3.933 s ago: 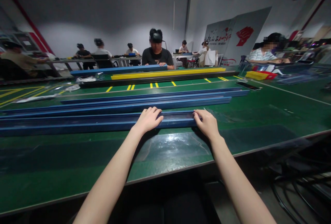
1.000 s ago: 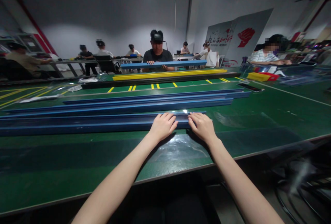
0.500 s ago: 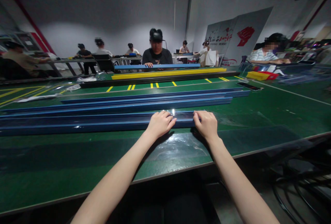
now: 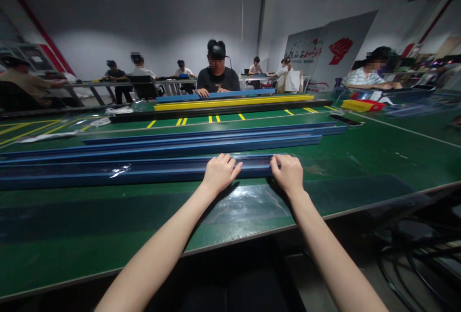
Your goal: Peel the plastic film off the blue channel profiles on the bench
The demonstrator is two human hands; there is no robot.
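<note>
A long blue plastic channel strip (image 4: 151, 174) lies along the near side of the green table, with a shiny clear film along its top. My left hand (image 4: 220, 174) is closed over the strip a little short of its right end, thumb pointing right. At that right end, my right hand (image 4: 288, 172) has its fingers curled down around the strip; the fingertips are partly hidden. Flat clear plastic sheets (image 4: 245, 206) lie on the table just below my hands. More blue strips (image 4: 252, 143) rest beyond them.
Farther across are a yellow strip (image 4: 234, 103), a black strip (image 4: 223, 109) and a phone (image 4: 345, 120). Opposite sits a co-worker (image 4: 218, 79) with a hand on another blue strip (image 4: 248, 93). Yellow and red trays (image 4: 362, 105) stand at the right.
My left hand has slid slightly left along the blue strip, and the bright glint on the film shows farther left. My right hand stays at the strip's end.
</note>
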